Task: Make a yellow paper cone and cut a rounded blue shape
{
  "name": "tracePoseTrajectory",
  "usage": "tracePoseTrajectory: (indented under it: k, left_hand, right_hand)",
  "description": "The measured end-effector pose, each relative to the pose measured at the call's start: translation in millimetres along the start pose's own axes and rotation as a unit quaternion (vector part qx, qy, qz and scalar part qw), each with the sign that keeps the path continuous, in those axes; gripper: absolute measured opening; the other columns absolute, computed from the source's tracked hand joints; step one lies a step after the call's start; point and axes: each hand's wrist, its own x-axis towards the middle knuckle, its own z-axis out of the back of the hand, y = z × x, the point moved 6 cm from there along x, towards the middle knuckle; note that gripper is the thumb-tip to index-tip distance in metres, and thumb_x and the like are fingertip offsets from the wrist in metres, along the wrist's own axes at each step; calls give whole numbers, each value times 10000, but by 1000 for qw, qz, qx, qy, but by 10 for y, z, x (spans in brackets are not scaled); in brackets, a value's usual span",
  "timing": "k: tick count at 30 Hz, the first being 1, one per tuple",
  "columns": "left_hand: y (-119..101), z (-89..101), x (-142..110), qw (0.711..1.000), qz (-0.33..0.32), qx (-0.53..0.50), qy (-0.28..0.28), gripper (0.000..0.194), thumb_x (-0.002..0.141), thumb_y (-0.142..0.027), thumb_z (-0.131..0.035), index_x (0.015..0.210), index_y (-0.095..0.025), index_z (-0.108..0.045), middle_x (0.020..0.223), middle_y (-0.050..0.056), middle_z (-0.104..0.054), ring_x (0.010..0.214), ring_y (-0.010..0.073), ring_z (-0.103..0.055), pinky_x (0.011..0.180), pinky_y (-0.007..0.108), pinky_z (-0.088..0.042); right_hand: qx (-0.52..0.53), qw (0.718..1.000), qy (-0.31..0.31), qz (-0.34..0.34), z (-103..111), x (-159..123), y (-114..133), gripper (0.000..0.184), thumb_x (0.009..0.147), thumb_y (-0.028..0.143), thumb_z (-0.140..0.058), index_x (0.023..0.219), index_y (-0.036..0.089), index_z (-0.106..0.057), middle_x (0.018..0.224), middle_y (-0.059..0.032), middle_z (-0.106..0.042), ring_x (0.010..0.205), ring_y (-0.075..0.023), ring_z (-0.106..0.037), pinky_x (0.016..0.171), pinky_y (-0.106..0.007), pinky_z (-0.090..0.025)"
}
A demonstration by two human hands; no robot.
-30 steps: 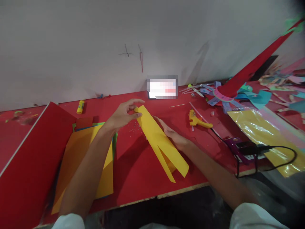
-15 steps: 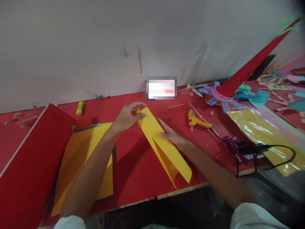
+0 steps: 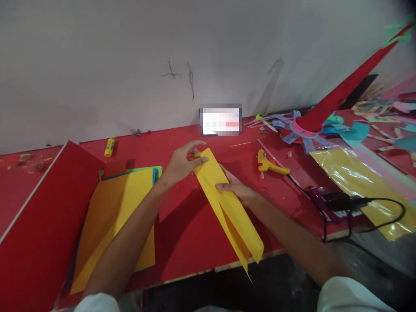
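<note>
A yellow sheet of paper (image 3: 232, 203), rolled into a loose, flattened tube, slants over the red table in both my hands. At its far end my left hand (image 3: 185, 162) pinches the edge, the thumb lying on top. Midway along the right side, my right hand (image 3: 235, 186) grips the roll, its thumb pressed on the upper face and its other fingers hidden behind. The layers gape at the near end, where a corner hangs past the table's front edge. To the left lies a stack of coloured sheets (image 3: 139, 208), orange-yellow on top.
A yellow glue gun (image 3: 269, 164) with a black cord lies to the right, near a purple box (image 3: 320, 203) and plastic-wrapped yellow paper (image 3: 364, 190). A red paper cone (image 3: 344, 86) stands tilted behind. At left are a glue stick (image 3: 109, 147) and red board (image 3: 48, 225); a screen (image 3: 221, 121) leans on the wall.
Both hands have shifted slightly right with the yellow paper. Its near end now reaches lower, beyond the table edge, and the far end's layers sit differently.
</note>
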Motion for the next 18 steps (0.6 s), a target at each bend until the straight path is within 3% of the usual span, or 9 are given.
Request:
tracePoseTrajectory:
  k: [4, 8, 11, 14, 18]
  left_hand:
    - [-40, 31, -20, 994, -8, 109, -32, 457, 894, -479, -790, 1305, -285, -747, 990, 30, -751, 951, 210, -672, 897, 355, -512]
    - [-65, 67, -16, 983, -19, 179, -44, 392, 904, -506, -791, 1233, -292, -788, 940, 22, -772, 958, 228, -661, 970, 408, -480]
    - [-41, 104, -6, 990, -16, 135, -41, 375, 897, -503, -792, 1197, -278, -793, 868, 16, -751, 883, 209, -645, 856, 358, -489]
    - [-23, 148, 1, 997, -5, 64, -38, 348, 875, -473, -808, 1157, -270, -792, 860, 12, -747, 878, 194, -666, 853, 339, -506]
    - [-29, 168, 0, 999, 11, -19, -43, 343, 839, -409, -834, 1133, -241, -780, 831, 16, -729, 871, 190, -698, 867, 337, -543]
  right_hand:
    - [2, 1000, -10, 4, 10, -1, 11, 1013, 700, 342, -947, 1576, 348, -439, 1396, -53, -703, 1051, -224, -739, 884, -349, -632]
    - [13, 1000, -3, 5, -8, -15, 21, 983, 711, 326, -939, 1564, 336, -451, 1405, -60, -704, 1021, -217, -745, 867, -340, -638]
    - [17, 1000, 3, 6, -2, -7, 5, 963, 721, 332, -937, 1557, 338, -458, 1414, -63, -703, 1015, -218, -754, 858, -335, -644]
    - [23, 999, 13, 21, 8, 7, -5, 943, 746, 352, -933, 1556, 349, -451, 1436, -67, -693, 1032, -213, -765, 850, -315, -645]
    - [37, 996, 74, 18, -63, 14, -31, 941, 806, 502, -900, 1578, 360, -383, 1363, -94, -712, 1016, -255, -797, 864, -402, -670]
